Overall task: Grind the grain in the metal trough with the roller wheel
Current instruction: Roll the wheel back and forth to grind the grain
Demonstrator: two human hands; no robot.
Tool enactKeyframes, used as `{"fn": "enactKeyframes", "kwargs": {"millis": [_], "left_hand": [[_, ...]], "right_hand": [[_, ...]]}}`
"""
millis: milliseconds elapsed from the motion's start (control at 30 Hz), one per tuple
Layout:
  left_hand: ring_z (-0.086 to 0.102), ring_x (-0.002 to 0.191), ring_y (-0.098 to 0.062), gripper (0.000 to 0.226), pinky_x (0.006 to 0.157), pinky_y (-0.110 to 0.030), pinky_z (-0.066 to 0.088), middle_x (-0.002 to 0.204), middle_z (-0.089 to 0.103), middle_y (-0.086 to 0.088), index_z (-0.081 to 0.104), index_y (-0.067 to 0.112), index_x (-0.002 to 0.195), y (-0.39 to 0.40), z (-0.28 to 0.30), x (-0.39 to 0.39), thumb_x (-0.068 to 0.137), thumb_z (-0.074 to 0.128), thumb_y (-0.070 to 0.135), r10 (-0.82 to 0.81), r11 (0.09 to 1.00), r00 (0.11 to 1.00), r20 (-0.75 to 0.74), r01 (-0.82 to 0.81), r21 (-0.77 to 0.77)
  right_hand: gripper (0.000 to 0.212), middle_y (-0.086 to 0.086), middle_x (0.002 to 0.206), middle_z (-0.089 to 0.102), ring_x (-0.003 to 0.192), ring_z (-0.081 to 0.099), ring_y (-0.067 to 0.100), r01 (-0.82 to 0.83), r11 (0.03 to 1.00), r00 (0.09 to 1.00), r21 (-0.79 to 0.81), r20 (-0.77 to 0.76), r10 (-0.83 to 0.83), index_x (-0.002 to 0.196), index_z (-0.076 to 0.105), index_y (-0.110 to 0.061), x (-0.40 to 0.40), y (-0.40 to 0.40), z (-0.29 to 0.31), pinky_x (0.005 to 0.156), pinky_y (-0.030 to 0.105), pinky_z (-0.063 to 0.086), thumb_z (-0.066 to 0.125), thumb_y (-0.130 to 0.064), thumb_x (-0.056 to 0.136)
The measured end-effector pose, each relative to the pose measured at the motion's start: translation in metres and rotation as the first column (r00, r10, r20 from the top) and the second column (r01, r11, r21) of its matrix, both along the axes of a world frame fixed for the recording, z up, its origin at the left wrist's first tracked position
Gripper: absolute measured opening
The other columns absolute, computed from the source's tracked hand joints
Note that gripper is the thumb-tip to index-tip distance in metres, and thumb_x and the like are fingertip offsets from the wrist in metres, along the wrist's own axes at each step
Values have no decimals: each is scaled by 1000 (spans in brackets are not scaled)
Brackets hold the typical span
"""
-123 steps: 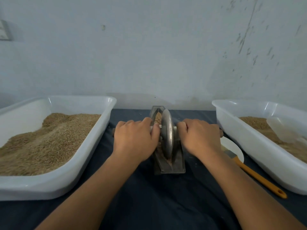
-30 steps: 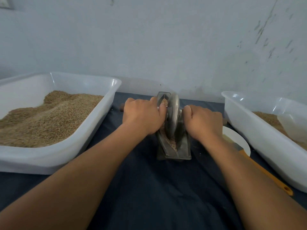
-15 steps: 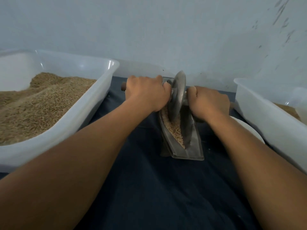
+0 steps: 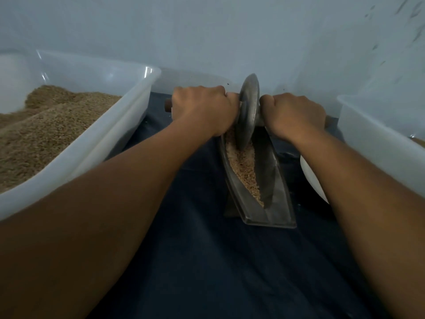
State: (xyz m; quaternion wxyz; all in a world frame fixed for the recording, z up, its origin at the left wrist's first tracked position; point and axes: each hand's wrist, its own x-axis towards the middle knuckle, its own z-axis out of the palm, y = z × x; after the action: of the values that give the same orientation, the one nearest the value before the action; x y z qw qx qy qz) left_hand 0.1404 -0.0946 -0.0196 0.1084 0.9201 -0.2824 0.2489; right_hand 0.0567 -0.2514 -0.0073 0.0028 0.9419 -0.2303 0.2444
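Stretching up from the frame's bottom corners, 2 bare forearms cross the dark blue cloth (image 4: 207, 261); at centre right, the boat-shaped metal trough (image 4: 276, 203) holds pale grain (image 4: 243, 166); beyond, the left hand (image 4: 202, 109) and right hand (image 4: 294, 113) curl around the axle handles of the grey metal roller wheel (image 4: 247, 111), standing in the trough's far end; a white plastic tub (image 4: 110, 139) of brown grain sits upper left.

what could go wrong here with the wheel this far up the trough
1. The roller wheel sits at the far end of the metal trough; pushed further, it might ride off the end.
2. Grain is heaped along the trough's left wall and could spill onto the dark cloth.
3. The left hand and right hand grip the axle right beside the wheel, so fingers might get pinched.
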Motion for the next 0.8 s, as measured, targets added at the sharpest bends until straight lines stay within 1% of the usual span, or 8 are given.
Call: {"fn": "enactKeyframes", "kwargs": {"millis": [100,200,300,367,433,567,667,800], "left_hand": [[45,72,-27,35,70,-41,28,66,34,0,44,24,92,-1,2,-3,97,15,42,3,1000,1000,23,-4,8],[44,67,-26,32,70,-40,30,65,33,0,43,24,91,0,3,-10,99,17,40,-15,1000,997,72,14,15],[43,61,-23,38,68,-39,31,64,37,-1,50,21,95,3,4,-16,99,18,41,1,999,997,74,-4,37],[41,57,-22,42,62,-36,28,64,39,-2,53,21,98,7,4,-19,98,17,44,17,999,999,39,-18,42],[38,55,-22,44,57,-35,25,64,43,-4,52,21,97,12,1,-23,98,16,46,27,999,999,26,-28,33],[48,60,-25,46,65,-39,35,68,50,-6,53,20,99,20,-3,-33,99,15,47,11,999,999,47,-13,32],[51,64,-26,44,67,-39,34,70,51,-5,52,20,98,25,-4,-43,99,16,46,-9,1000,998,68,7,24],[52,64,-27,45,71,-40,36,69,53,-5,49,21,95,32,-6,-54,98,14,49,-14,1000,999,47,14,9]], "right_hand": [[50,0,65,42,57,35,21,12,1000,1000,10,6,-12,69,54,-23,-3,0,-2,67,38,31,21,-46,98],[50,1,65,42,57,35,19,24,999,1000,23,2,-24,65,48,-23,-9,0,-6,57,33,24,20,-45,100],[48,-1,65,39,60,38,23,9,1000,1000,21,-7,-9,65,45,-23,-15,2,-10,66,37,30,19,-43,100],[47,-3,64,36,68,42,27,-2,1000,1000,-9,0,2,65,44,-24,-19,6,-11,70,39,30,19,-41,101],[45,-5,63,33,72,41,27,-4,999,1000,-36,23,5,64,42,-25,-23,10,-12,72,40,29,19,-40,101],[46,-4,62,35,67,39,26,6,999,999,-45,39,-4,65,42,-24,-33,15,-15,74,41,29,17,-40,100],[47,-5,60,38,61,38,24,-12,998,998,-66,69,17,64,43,-24,-44,20,-18,73,41,29,16,-40,99],[46,-6,60,40,62,42,24,-28,996,995,-90,88,36,67,46,-25,-56,26,-19,72,40,28,16,-38,100]]}}
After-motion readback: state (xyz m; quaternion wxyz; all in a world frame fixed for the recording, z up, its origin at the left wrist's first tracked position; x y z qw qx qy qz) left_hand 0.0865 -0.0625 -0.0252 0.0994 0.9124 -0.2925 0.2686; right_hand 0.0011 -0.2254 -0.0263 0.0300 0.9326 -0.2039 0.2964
